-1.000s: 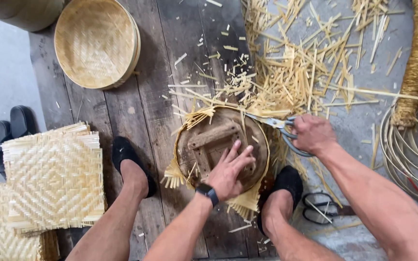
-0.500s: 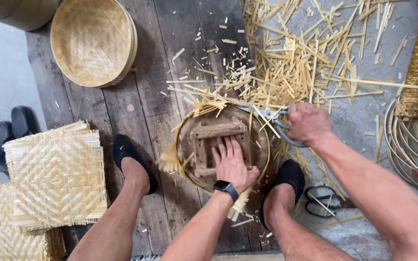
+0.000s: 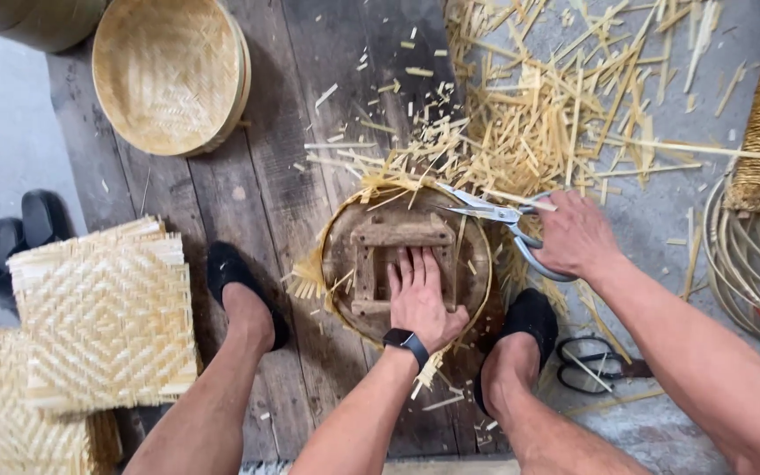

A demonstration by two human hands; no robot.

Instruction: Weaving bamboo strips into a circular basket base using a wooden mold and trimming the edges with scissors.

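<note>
Meanwhile the left hand [image 3: 421,303] has slid from an angled grip to lie flat, fingers together, pressing the dark wooden mould [image 3: 402,259] straight down; the round basket [image 3: 338,230] beneath it, on the plank floor [image 3: 195,207] between the feet, looks turned a little, so a fresh stretch of frayed rim meets the blades. The right hand [image 3: 576,236] is closed through the loops of grey metal scissors [image 3: 492,211], blades parted at the rim's far edge. Pale, stiff bamboo offcuts [image 3: 556,114] litter the floor; flat woven mats [image 3: 103,312] lie stacked left, beside a finished shallow basket [image 3: 169,75].
</note>
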